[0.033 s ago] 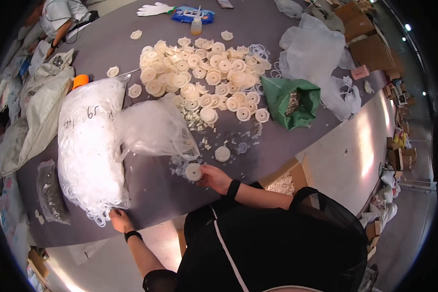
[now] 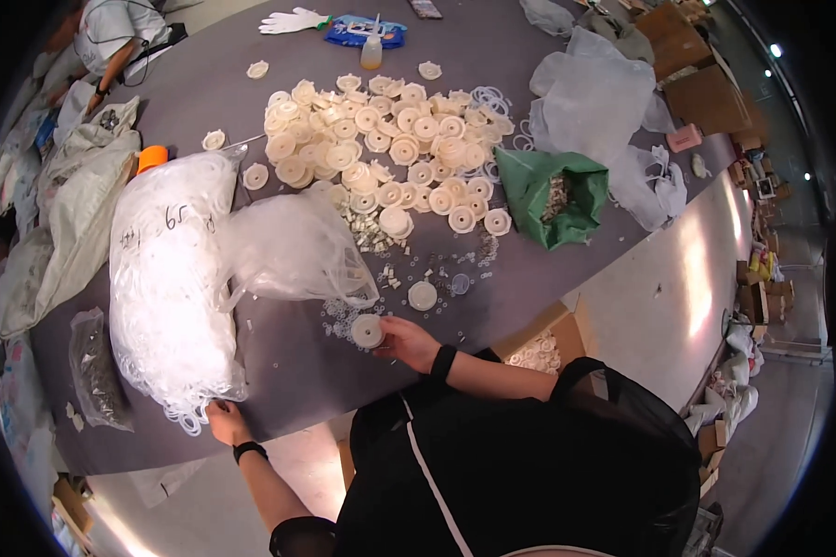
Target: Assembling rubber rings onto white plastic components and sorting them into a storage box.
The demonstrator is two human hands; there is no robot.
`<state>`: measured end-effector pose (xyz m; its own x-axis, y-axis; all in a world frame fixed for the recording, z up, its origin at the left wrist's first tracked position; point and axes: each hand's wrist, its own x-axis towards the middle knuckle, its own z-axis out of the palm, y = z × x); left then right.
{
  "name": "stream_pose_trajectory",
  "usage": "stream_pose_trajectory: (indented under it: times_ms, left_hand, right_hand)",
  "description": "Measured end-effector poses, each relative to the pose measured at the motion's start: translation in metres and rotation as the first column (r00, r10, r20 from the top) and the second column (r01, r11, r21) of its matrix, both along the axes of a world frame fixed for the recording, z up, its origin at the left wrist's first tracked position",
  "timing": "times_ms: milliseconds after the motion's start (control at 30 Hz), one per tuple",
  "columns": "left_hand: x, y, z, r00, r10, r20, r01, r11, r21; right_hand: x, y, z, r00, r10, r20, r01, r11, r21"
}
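Observation:
My right hand [image 2: 411,344] grips a round cream plastic disc [image 2: 367,331] with a small hole at its centre, held just over the near part of the table. Small clear washers [image 2: 341,320] lie scattered around and behind it. At the left, my left hand [image 2: 228,423] has its fingers pinched at the translucent white rings [image 2: 188,418] that spill from the near end of a large clear bag [image 2: 172,278]. The fingertips are partly hidden among them. Another cream disc [image 2: 423,295] lies flat beyond my right hand, beside a small clear disc [image 2: 461,284].
A heap of cream discs [image 2: 404,149] fills the table's middle. Nearby are an empty-looking clear bag [image 2: 297,246], small metal pieces [image 2: 373,232] and a green bag [image 2: 529,190]. A cardboard box [image 2: 567,325] of discs stands below the edge. Another person [image 2: 111,42] is at far left.

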<state>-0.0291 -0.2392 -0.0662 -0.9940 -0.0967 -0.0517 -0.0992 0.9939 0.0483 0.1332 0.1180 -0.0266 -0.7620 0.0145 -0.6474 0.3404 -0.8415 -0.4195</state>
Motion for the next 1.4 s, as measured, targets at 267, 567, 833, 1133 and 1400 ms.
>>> stream_pose_trajectory:
  times_ms: [267,567,833,1133,1400]
  left_hand:
    - [0.059,0.072,0.011,0.990,-0.040,-0.133,0.117,0.762,0.637]
    - [0.099,0.239,0.067,0.701,-0.654,-0.285,0.547,0.237,0.803]
    - [0.111,0.268,0.079,0.548,-0.783,-0.293,0.647,0.176,0.742]
    - [0.119,0.301,0.089,0.404,-0.841,-0.360,0.748,0.078,0.659]
    - [0.126,0.320,0.084,0.410,-0.864,-0.294,0.690,0.083,0.719]
  right_hand:
    - [0.010,0.001,-0.004,0.998,-0.054,0.039,0.052,0.996,0.067]
    - [0.020,-0.003,-0.013,0.983,-0.156,0.099,0.149,0.986,0.070]
    - [0.037,0.010,-0.027,0.954,-0.299,0.015,0.296,0.950,0.103]
    - [0.047,0.026,0.009,0.905,-0.425,0.014,0.425,0.904,-0.051]
    - [0.060,0.036,0.012,0.894,-0.438,-0.096,0.447,0.856,0.260]
